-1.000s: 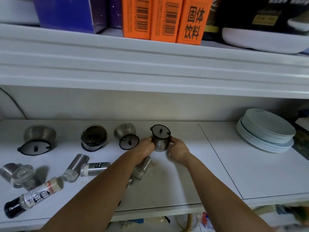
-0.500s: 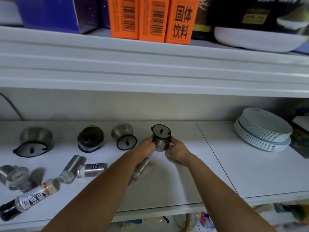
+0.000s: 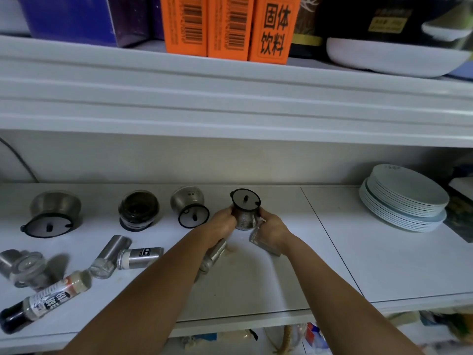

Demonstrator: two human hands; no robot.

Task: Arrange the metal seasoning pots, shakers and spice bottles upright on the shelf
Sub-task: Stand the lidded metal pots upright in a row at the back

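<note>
A small metal seasoning pot (image 3: pixel 245 213) with a black-rimmed lid stands upright at the middle of the white shelf (image 3: pixel 256 283). My left hand (image 3: pixel 221 222) and my right hand (image 3: pixel 272 226) grip it from either side. Three more pots lie tipped on their sides to the left: one (image 3: pixel 189 204), a dark one (image 3: pixel 138 210), and a big one (image 3: pixel 52 213). Metal shakers (image 3: pixel 111 254) (image 3: pixel 139 257) lie flat, another shaker (image 3: pixel 213 256) is half hidden under my left arm, and one (image 3: pixel 257 238) lies under my right hand. A labelled spice bottle (image 3: pixel 44 301) lies at the front left.
A stack of pale plates (image 3: pixel 404 201) sits at the right of the shelf. A lidded glass jar (image 3: pixel 25 266) lies at the far left. The upper shelf holds orange boxes (image 3: pixel 227 24), a blue box (image 3: pixel 82 19) and a white bowl (image 3: pixel 391 57) overhead.
Both hands stay on the upright pot in nearly the same spot. The view has shifted slightly; the other items have not moved.
</note>
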